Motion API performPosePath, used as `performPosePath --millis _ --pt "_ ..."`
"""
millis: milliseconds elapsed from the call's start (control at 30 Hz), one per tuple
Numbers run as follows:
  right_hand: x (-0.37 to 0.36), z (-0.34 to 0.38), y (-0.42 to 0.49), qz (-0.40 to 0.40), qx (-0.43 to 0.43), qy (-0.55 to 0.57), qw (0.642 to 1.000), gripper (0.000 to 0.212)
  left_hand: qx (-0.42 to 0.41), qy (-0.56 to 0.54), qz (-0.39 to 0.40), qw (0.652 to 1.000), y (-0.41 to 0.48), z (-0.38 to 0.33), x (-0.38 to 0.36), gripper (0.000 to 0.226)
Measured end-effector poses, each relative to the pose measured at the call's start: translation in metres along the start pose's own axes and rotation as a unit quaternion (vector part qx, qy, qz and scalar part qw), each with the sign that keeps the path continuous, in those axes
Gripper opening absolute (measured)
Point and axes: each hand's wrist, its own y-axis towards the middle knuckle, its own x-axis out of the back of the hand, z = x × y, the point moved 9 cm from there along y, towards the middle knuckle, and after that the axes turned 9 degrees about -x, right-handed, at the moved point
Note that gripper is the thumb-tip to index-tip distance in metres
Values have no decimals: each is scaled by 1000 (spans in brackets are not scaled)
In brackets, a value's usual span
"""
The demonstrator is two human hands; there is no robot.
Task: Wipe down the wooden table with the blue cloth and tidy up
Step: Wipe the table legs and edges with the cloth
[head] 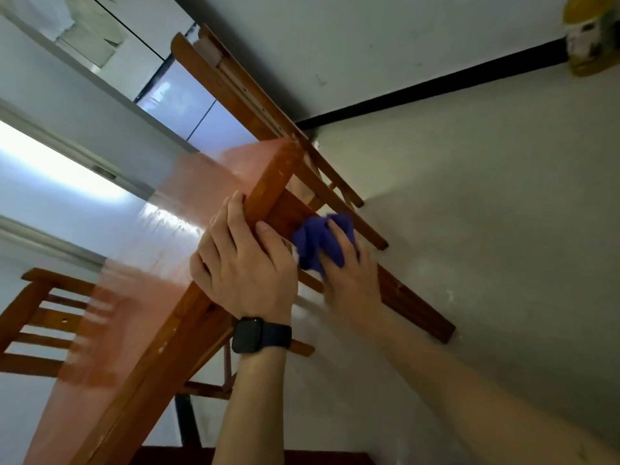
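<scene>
Along the edge of the wooden surface (157, 250), the bunched blue cloth (313, 245) is held by the right-hand grip (349, 280), fingers curled round it, and is pressed against the side rail (285, 209) just below the top. The edge itself is clasped by the left-hand grip (245, 266). Wiping is judged well under way on the frame; whether the glossy top is finished cannot be told, and tidying around the wooden chair (43, 317) is judged still to be done.

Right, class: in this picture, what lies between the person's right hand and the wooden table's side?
The blue cloth, bunched under the right hand and pressed against the side of the wooden table. The head view shows it.
</scene>
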Motion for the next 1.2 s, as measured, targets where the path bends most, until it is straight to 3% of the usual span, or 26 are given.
performPosePath --millis 67,133,200,267,333,400,433,533,667,733,833,900,1033,1100,1133,1200 --pt "-22 -66 -29 72 -101 -36 992 64 -2 -10 8 1000 3 -3 -2 45" --pt "-32 -135 -58 160 -278 -12 947 58 -7 -2 8 1000 4 -4 -2 47" --pt "-27 -148 -61 168 -361 46 916 52 -5 7 -12 1000 2 -5 0 47" --pt "-2 -101 -32 57 -295 124 946 48 8 17 -34 999 -1 -3 0 46" --pt "24 -32 -3 -32 -146 191 970 51 18 34 -59 997 -3 0 0 48" --pt "17 11 3 -37 -3 164 986 61 15 50 -59 997 -5 1 -3 46" --pt "5 11 -2 -28 16 129 991 69 11 52 -51 997 -5 0 -5 46" --pt "-37 -61 -45 49 -85 47 994 74 11 38 -30 999 -3 -3 -9 46" --pt "-49 -158 -90 157 -324 23 933 67 30 30 -43 998 1 -5 -10 42" --pt "-31 -129 -61 82 -301 117 943 68 31 38 -67 997 1 -7 -9 41" --pt "4 -36 -13 -29 -94 176 979 70 30 56 -83 995 -1 -5 -11 41" --pt "2 -11 -10 -29 7 134 991 74 27 54 -85 995 0 -7 -11 41" --pt "-37 -92 -48 78 -100 -7 992 83 40 22 -72 996 6 -11 -12 41" --pt "-46 -141 -69 153 -194 -84 965 73 51 12 -72 996 9 -12 -11 41" --pt "-48 -154 -76 194 -241 -76 948 68 53 11 -72 996 8 -12 -10 41" --pt "-39 -136 -62 136 -249 8 959 67 48 16 -78 996 5 -10 -10 41"
